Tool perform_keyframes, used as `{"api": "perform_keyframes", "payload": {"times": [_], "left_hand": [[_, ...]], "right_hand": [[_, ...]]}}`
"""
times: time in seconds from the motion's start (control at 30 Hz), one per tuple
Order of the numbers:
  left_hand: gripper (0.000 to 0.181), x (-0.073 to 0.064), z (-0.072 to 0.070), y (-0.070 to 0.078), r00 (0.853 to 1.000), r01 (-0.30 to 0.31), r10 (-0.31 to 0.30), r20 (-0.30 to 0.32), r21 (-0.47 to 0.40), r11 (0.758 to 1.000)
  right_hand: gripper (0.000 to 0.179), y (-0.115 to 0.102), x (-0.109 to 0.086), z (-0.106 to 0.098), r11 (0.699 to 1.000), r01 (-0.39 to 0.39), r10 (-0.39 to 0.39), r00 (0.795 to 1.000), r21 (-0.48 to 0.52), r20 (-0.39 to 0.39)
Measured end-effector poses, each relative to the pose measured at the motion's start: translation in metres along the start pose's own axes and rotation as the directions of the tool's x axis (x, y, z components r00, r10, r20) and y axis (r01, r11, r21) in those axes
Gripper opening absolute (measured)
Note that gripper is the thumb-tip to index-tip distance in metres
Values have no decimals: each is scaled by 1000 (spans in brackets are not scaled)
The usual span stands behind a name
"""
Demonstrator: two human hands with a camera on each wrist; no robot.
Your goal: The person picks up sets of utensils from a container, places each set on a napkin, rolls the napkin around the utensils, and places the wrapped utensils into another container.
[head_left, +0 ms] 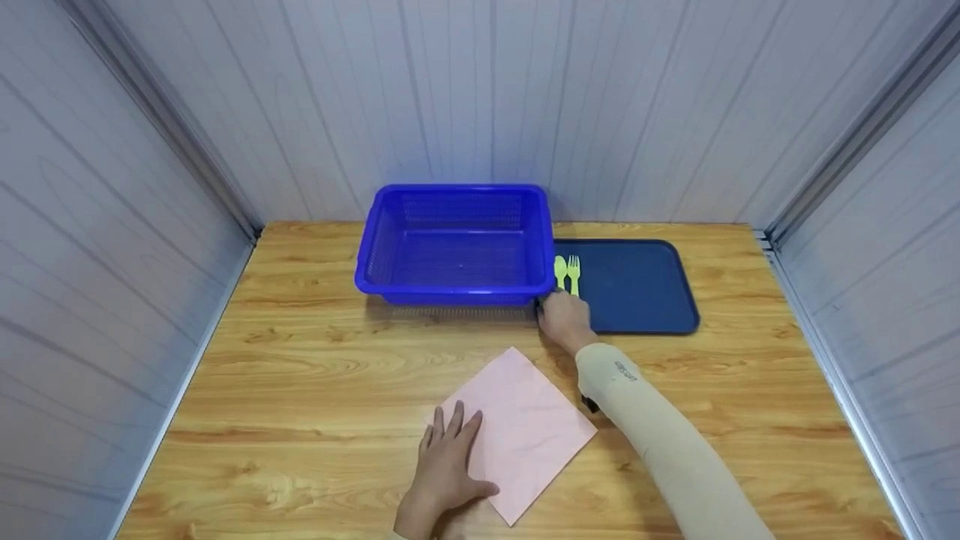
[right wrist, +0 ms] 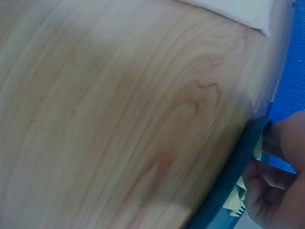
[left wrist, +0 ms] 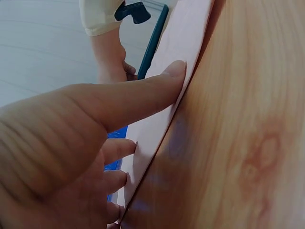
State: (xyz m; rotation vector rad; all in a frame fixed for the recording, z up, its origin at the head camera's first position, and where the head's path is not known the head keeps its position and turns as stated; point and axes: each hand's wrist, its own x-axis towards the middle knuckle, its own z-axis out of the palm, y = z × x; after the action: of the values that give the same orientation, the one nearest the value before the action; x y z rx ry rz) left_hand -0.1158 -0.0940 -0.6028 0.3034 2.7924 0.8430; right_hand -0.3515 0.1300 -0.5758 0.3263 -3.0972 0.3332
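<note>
My left hand rests with spread fingers on the left side of a pink square napkin, which lies flat with one corner toward me. In the left wrist view the thumb presses along the napkin's edge. My right hand reaches over the near left corner of a dark blue tray. A yellow-green spoon and fork lie at that end, their handles covered by the hand. From the right wrist, curled fingers grip around a yellow handle beside the tray's rim.
A blue plastic basket with perforated walls stands at the back, close against the tray's left side. Panelled walls enclose the wooden table at the back and both sides.
</note>
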Motion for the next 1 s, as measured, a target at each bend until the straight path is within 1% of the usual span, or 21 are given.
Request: {"api": "perform_keyframes", "payload": {"times": [0.07, 0.17, 0.3, 0.43, 0.53, 0.6, 0.67, 0.8, 0.9, 0.93, 1.0], "left_hand": [[112, 0, 0, -1, 1000, -3, 3, 0, 1, 1000], [111, 0, 0, -2, 1000, -10, 10, -9, 16, 1000], [111, -1, 0, -2, 999, -21, 22, -35, 41, 999], [106, -6, 1, 0, 997, -39, 41, -72, 25, 999], [96, -10, 2, 1, 993, -37, 39, -110, 14, 999], [91, -12, 1, 0, 990, -25, 28, -136, 27, 999], [89, -14, 0, -2, 989, -3, 9, -148, 45, 999], [92, -17, 0, -6, 992, 26, -17, -123, 76, 997], [94, -19, 1, -8, 995, 35, -27, -98, 86, 996], [94, -19, 1, -9, 995, 37, -29, -98, 88, 995], [95, -20, -1, -10, 994, 38, -29, -104, 82, 996]], "right_hand": [[24, -1, 1, -1, 1000, -28, 28, 999, -6, 18], [24, -2, 2, -4, 995, -99, 99, 995, 1, 22], [27, -4, 3, -6, 984, -169, 170, 985, 63, -6], [33, -5, 2, -4, 974, -192, 199, 979, 122, -49], [31, -5, 0, -2, 971, -198, 208, 976, 132, -68], [26, -5, 0, -1, 971, -198, 209, 976, 136, -68], [22, -5, 0, -1, 971, -196, 206, 977, 136, -61], [19, -3, -2, 3, 969, -189, 202, 976, 157, -76], [12, -2, -4, 6, 970, -174, 190, 978, 170, -87], [10, -2, -5, 6, 973, -164, 179, 980, 162, -82], [15, -3, -7, 5, 981, -145, 154, 986, 127, -62]]}}
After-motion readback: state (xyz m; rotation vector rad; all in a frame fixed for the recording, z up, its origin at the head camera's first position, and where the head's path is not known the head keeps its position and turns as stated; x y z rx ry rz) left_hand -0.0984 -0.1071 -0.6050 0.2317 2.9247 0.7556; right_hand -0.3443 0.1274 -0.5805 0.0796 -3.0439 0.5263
